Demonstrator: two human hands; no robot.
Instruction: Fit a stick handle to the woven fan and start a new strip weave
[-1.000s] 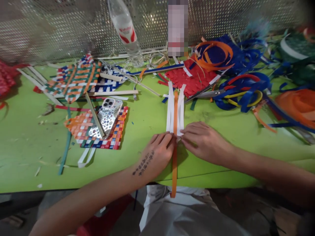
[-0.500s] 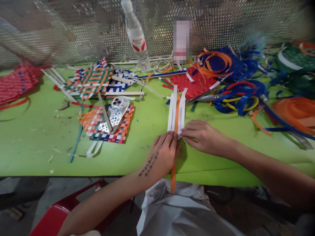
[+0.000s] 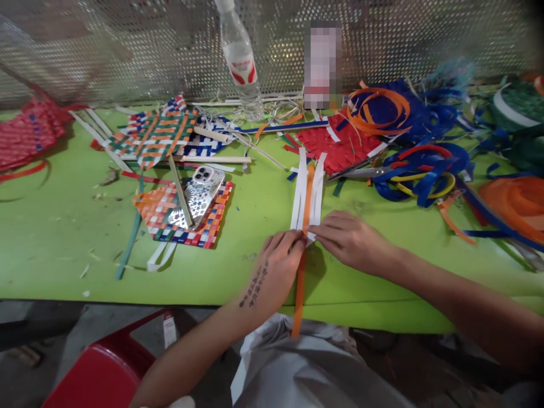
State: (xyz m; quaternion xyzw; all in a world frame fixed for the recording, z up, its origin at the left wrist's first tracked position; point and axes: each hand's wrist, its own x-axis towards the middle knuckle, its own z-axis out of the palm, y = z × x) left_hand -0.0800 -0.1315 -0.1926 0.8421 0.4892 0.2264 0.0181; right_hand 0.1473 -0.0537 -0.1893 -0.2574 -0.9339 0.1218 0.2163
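Several white strips lie lengthwise on the green table, fanned slightly apart at their far ends. Between them runs an orange strip, which passes under my fingers and hangs past the table's front edge toward my lap. My left hand has its fingers bent and pressed together on the near end of the white strips. From the right, my right hand pinches the strips at the same spot, its fingertips close to the left ones. The crossing under the fingertips is partly hidden.
A phone lies on a woven multicoloured piece at left. Behind stand a water bottle and a red woven piece. Scissors and coiled blue strips lie at right. A red chair stands below left.
My right hand has shifted slightly left, its fingertips now closer to the orange strip. More of the orange strip shows below my left hand. The view has moved a little.
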